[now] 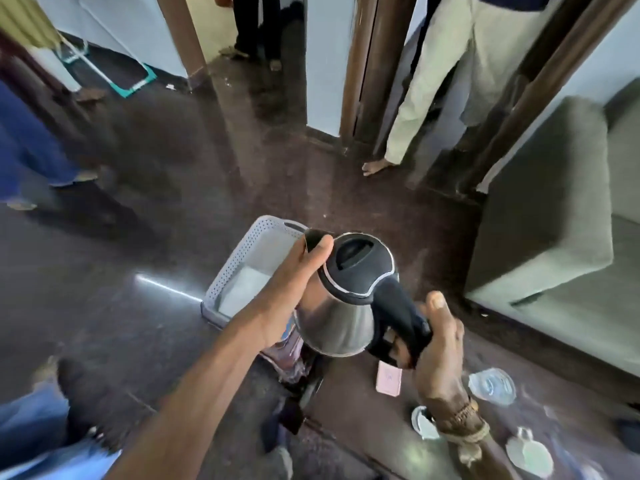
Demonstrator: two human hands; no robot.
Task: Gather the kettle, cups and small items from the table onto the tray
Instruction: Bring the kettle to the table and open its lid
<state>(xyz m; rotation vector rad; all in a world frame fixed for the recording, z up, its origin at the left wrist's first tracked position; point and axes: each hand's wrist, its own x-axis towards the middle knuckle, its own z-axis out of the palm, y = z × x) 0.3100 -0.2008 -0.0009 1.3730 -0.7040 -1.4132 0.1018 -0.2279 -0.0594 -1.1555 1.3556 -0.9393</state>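
Observation:
A steel kettle (337, 317) with a black lid and black handle hangs in the air at the centre of the head view. My right hand (440, 344) grips its handle. My left hand (304, 268) holds the kettle's far side by the spout, thumb on top. Behind and left of the kettle lies a grey perforated tray (239, 258). Two white cups (424, 424) (530, 452) stand on the dark table at the lower right, next to a clear lidded container (491, 384) and a small pink packet (389, 377).
A grey armchair (554, 220) stands at the right. People stand around: pale trousers and a bare foot (375, 166) ahead, blue clothing (27, 143) at the left. Dark glossy floor (173, 168) spreads beyond the tray. A colourful object (289, 344) lies partly hidden under the kettle.

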